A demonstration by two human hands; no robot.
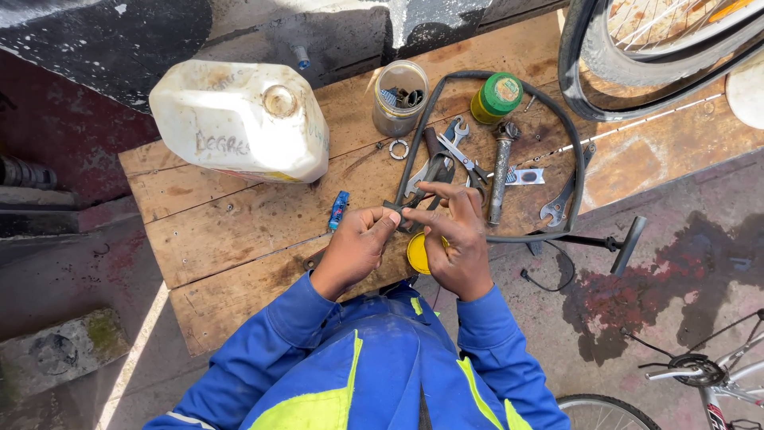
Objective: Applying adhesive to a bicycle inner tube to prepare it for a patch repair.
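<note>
The small dark piece (pixel 395 209) pinched between both hands was too small to identify. The yellow lid (pixel 417 253) lay half hidden behind the right hand (pixel 458 239). The picture's top edge cut off the bicycle wheel (pixel 660 48).

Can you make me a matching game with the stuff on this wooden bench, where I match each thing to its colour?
Things:
1. jug
2. tin lid
3. round tin
4. small tube

Colours:
A. yellow
B. blue
C. white
D. green

Right pairs: 1-C, 2-D, 3-A, 4-B.

The round tin sits partly hidden under the right hand, and the small tube lies just beside the left hand.
</note>
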